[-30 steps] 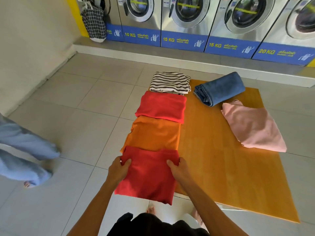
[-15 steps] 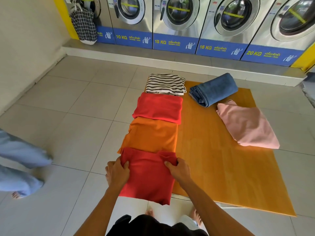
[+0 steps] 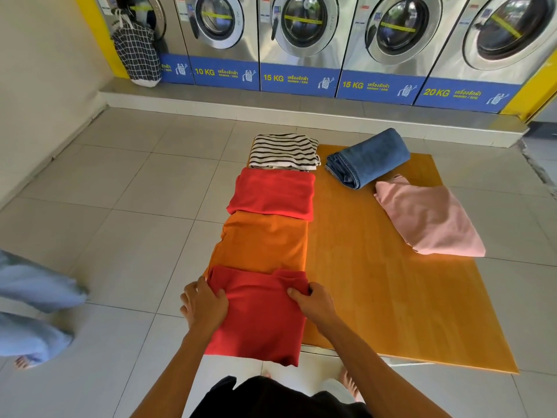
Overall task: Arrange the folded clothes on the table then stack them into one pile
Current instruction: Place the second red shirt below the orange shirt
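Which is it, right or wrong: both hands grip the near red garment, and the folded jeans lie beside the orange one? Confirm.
Wrong on one point. In the head view the folded jeans lie beside the striped top, not the orange garment. Both the left hand and right hand do grip the near red garment.

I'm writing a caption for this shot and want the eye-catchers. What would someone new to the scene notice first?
A column of folded clothes runs down the left edge of the orange wooden table: black-and-white striped top, red garment, orange garment, and a nearest red garment pinched by the left hand and right hand. Folded blue jeans and a pink garment lie on the right, with steel washing machines behind.
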{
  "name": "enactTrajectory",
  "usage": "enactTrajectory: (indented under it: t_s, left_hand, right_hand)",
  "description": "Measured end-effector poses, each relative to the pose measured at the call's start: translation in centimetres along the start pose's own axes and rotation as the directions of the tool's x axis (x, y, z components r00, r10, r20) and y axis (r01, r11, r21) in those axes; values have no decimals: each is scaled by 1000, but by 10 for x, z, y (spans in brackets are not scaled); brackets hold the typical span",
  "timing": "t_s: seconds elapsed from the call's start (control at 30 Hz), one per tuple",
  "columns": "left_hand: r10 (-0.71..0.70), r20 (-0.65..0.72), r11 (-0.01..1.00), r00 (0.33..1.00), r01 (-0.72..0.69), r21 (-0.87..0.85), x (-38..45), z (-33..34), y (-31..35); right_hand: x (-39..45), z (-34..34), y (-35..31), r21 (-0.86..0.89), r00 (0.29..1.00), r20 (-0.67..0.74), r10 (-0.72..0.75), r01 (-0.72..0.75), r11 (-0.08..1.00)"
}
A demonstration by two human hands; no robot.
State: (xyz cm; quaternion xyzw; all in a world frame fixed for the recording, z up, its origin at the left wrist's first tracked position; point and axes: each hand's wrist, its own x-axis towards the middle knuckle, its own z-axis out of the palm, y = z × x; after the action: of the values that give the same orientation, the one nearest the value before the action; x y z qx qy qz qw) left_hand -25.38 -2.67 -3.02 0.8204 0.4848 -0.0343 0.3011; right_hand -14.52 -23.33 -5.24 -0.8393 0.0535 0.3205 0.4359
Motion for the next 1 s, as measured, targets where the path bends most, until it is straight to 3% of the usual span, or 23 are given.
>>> enactTrajectory:
  t_s: [0.17, 0.4, 0.63, 0.87, 1.0]
  left_hand:
    - [182, -111, 983, 977, -184, -2, -17, 9, 35]
    - [401, -49, 913, 915, -403, -57, -57, 45, 95]
    - [477, 0, 878, 879, -476, -60, -78, 80, 154]
    - [458, 77, 887, 886, -450, -104, -91, 118, 222]
    - [525, 69, 849, 849, -516, -112, -102, 134, 262]
  right_hand:
    - [-1, -12, 10, 161, 999, 22, 36, -39, 986]
    - [2, -53, 21, 282, 997, -69, 23, -3, 959]
    - [16, -115, 23, 330, 998, -54, -19, 36, 943]
    - [36, -193, 29, 399, 1000, -29, -10, 21, 917]
    - [48, -232, 36, 431, 1000, -26, -13, 23, 902]
